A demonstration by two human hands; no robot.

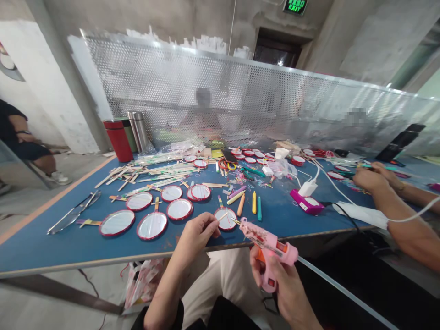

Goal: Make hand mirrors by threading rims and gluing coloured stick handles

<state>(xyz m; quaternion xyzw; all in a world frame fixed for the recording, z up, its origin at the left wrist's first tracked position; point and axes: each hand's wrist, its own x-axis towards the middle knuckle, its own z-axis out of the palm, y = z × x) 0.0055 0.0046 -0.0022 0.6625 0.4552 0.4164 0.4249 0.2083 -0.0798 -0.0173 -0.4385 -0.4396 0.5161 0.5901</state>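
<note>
My left hand (196, 234) pinches a short wooden craft stick (223, 217) at the table's front edge. Wrapped round the handle of a pink hot glue gun (263, 239), my right hand (288, 286) keeps its metal nozzle turned left, close to the stick. A long translucent glue stick (343, 288) runs out of the gun's back. Below the stick and nozzle lies a round mirror (229, 223) with a red rim and a coloured handle. Several similar mirrors, such as a large one (151, 225), lie left of my left hand.
Crayons (254, 202) lie behind the glue gun, near a purple power socket (307, 201) with a white plug and cables. Wooden sticks (161, 173) are heaped at the back left, beside a red flask (118, 141). A co-worker's hands (373, 178) work at the right. A perforated metal screen (240, 91) stands behind.
</note>
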